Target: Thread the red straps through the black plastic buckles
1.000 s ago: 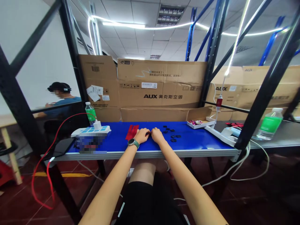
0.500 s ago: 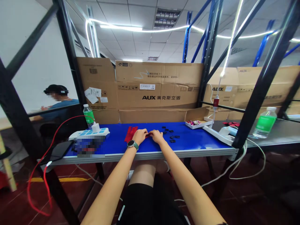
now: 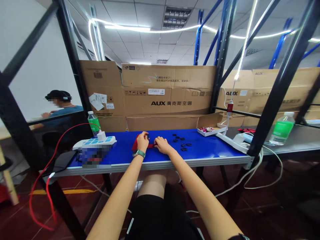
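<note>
My left hand [image 3: 142,139] is raised a little over the blue table [image 3: 205,151], fingers pinched on a small black buckle near the red strap pile [image 3: 135,144]. A watch sits on that wrist. My right hand [image 3: 160,145] rests on the table with fingers curled on a red strap [image 3: 151,145] that runs toward the left hand. Several loose black buckles [image 3: 182,142] lie on the table just right of my right hand.
A white power strip [image 3: 94,143] with a charger and a green bottle [image 3: 93,122] stand at the left. A small cardboard tray [image 3: 209,129] and another power strip [image 3: 233,140] lie at the right. Cardboard boxes [image 3: 167,93] wall the back. A person sits far left.
My left hand has lifted and shifted left toward the strap pile with a black buckle pinched in it. My right hand followed slightly left, staying on the red strap.
</note>
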A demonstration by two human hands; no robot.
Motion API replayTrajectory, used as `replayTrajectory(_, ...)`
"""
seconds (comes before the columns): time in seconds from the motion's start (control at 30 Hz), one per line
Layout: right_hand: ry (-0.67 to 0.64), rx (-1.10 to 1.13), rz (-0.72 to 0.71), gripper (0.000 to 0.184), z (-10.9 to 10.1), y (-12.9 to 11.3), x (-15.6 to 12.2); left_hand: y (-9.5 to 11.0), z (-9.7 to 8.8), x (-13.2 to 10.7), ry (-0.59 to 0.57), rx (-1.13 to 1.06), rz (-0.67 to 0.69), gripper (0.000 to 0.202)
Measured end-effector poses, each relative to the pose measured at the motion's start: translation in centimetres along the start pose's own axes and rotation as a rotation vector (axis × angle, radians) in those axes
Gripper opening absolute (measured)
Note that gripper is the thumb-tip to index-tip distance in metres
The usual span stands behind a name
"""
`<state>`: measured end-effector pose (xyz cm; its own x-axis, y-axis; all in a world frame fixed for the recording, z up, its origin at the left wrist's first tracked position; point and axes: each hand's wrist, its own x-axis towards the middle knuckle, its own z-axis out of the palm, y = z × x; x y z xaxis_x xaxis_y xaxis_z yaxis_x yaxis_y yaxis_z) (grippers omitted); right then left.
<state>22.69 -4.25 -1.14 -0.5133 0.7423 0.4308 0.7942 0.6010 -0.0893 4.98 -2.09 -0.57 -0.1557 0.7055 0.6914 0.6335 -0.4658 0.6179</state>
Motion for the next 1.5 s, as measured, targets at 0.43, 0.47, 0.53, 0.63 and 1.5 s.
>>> replayTrajectory(0.43,0.323,0.143,0.26,0.025,-0.5,0.4,0.6,-0.5,0.3,0.0,-0.003,-0.195,-0.056,0.02)
replayTrajectory(0.47,0.319,0.165,0.247,0.028,-0.4,0.6,0.7,-0.6,0.4,0.0,-0.021,-0.236,-0.067,0.022)
replayTrajectory(0.53,0.312,0.225,0.186,0.029,-0.2,1.0,0.9,-0.6,0.7,0.0,-0.054,-0.309,-0.101,0.023)
replayTrajectory(0.63,0.305,0.256,0.129,0.035,0.0,1.0,1.0,-0.6,0.8,0.1,-0.103,-0.351,-0.123,0.024)
replayTrajectory(1.5,0.124,0.207,0.223,0.036,0.3,0.6,0.7,-1.4,1.6,0.3,-0.213,-0.438,-0.118,0.038)
